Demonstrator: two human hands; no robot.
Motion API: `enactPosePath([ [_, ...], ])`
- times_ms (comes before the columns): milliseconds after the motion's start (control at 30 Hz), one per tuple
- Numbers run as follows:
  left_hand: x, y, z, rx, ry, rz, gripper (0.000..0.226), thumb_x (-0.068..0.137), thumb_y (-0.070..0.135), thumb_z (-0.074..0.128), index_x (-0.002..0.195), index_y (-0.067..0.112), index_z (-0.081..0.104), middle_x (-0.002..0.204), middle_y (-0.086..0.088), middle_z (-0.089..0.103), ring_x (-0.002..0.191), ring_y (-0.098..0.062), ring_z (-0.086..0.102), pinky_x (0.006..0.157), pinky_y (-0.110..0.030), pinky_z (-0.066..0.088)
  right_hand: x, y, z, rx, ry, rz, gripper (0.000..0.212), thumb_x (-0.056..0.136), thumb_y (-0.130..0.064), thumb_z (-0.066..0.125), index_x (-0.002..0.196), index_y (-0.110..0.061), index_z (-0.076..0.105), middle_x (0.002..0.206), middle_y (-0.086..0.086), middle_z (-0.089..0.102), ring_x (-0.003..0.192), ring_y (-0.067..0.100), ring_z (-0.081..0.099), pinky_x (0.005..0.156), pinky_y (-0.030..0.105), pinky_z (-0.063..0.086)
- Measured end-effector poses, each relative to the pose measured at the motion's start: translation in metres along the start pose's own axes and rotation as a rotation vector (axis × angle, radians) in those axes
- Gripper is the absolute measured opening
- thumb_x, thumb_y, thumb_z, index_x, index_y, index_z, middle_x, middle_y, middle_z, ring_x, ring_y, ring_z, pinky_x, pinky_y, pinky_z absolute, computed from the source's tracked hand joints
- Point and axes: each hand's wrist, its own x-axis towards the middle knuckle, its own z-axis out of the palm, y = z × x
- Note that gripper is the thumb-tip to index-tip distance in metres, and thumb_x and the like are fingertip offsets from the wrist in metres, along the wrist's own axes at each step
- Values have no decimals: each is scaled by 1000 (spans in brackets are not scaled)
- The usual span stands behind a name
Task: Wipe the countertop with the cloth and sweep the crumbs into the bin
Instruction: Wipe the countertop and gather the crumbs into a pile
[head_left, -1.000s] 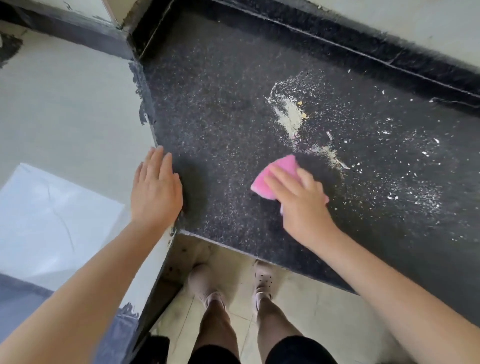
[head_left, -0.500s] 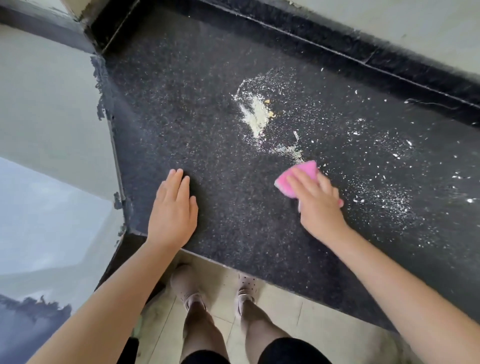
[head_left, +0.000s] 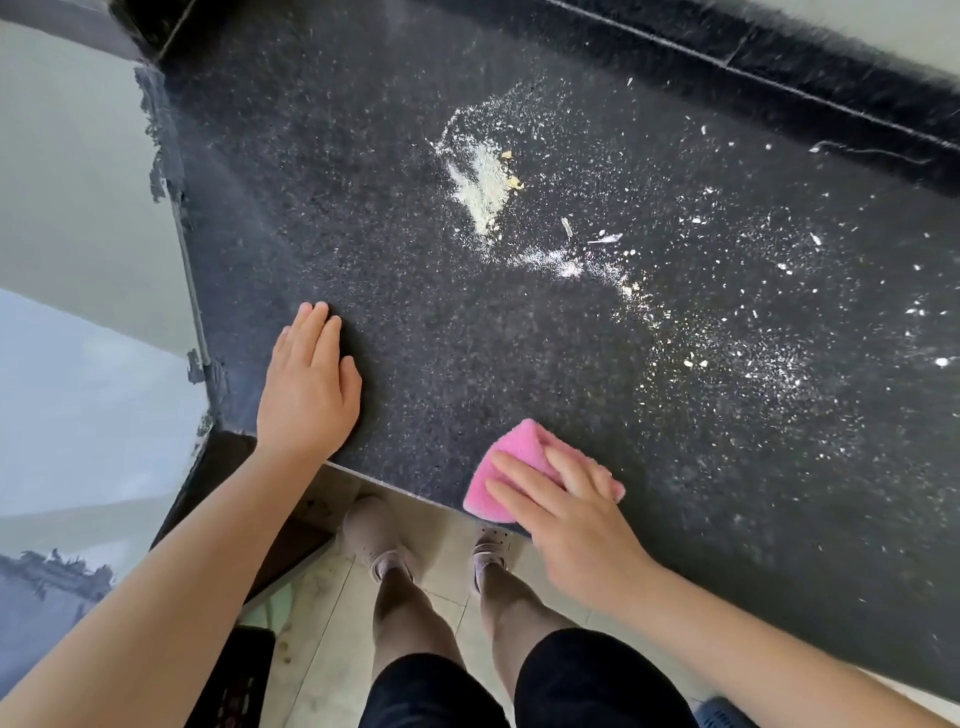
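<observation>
Since half a second ago, the right hand (head_left: 576, 525) has drawn the pink cloth (head_left: 511, 470) away from the crumbs and back to the near edge of the worktop (head_left: 363, 208), where part of the cloth now overhangs the edge. Its fingers lie fairly straight and spread, pressing the folded cloth flat. The left hand (head_left: 306, 387) rests palm down with its fingers extended and together, near the worktop's near-left corner, holding nothing. A pale pile of crumbs (head_left: 485, 182) sits toward the middle of the dark speckled surface, with finer white specks scattered toward the right edge. Below the near edge, two feet in light shoes (head_left: 376, 535) stand on a tiled floor (head_left: 322, 613).
</observation>
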Motion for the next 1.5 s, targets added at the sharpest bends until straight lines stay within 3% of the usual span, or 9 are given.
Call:
enactPosePath([
  [200,-1,2,-1,0,5,-8,39,92,4,44,128,-12,41,140,-26,36,135,-36,25,111,-39,13,24,68,-37,-83,-89,321,67,69,7,45,129,-23,40,139,1,44,123,32,26,88,57,38],
  [300,0,3,-3,-6,14,-11,39,92,4,44,128,-12,41,141,-26,36,136,-36,24,112,-38,13,61,103,-58,-29,-124,529,61,88,4,37,142,-22,28,150,-4,25,136,28,15,109,48,12],
  [367,1,3,-3,-9,9,-16,40,93,5,43,129,-11,40,142,-25,34,136,-35,23,112,-39,13,77,107,-70,97,-9,586,53,89,6,34,138,-14,37,146,2,35,133,31,25,107,45,18],
  [600,-2,6,-3,5,6,-42,40,94,7,41,130,-9,39,143,-23,33,137,-35,23,112,-41,16,43,22,-41,78,248,183,53,61,4,44,109,-8,62,113,8,65,102,37,51,68,44,44],
  [800,-2,6,-2,16,6,-37,41,94,7,41,131,-10,38,143,-24,32,137,-35,22,112,-41,15,-37,-16,1,49,48,140,49,68,-12,35,114,-24,45,129,-9,41,115,26,36,84,39,37],
  [967,-1,5,0,13,19,-14,39,92,2,44,126,-14,41,139,-29,35,133,-40,26,111,-45,18,-32,46,-26,-52,47,420,52,67,-7,37,117,-20,46,129,0,52,111,31,35,76,50,45],
  [1100,-1,4,0,10,24,-11,38,90,0,46,124,-16,43,137,-30,38,131,-42,29,109,-46,20,17,94,-50,1,22,704,55,84,5,45,136,-14,40,147,-1,33,129,34,25,97,45,26],
  [1300,-1,1,3,20,23,-7,43,87,10,40,119,-18,47,130,-33,44,126,-47,36,105,-50,26,73,47,-40,49,351,282,47,73,-6,37,112,-4,61,120,10,61,105,33,43,73,47,46],
  [1500,1,2,2,37,29,-12,43,84,11,42,116,-15,51,126,-31,50,121,-46,43,101,-46,25,92,-12,3,79,87,39,57,51,-10,73,106,-22,62,119,-6,62,104,24,39,72,39,50],
])
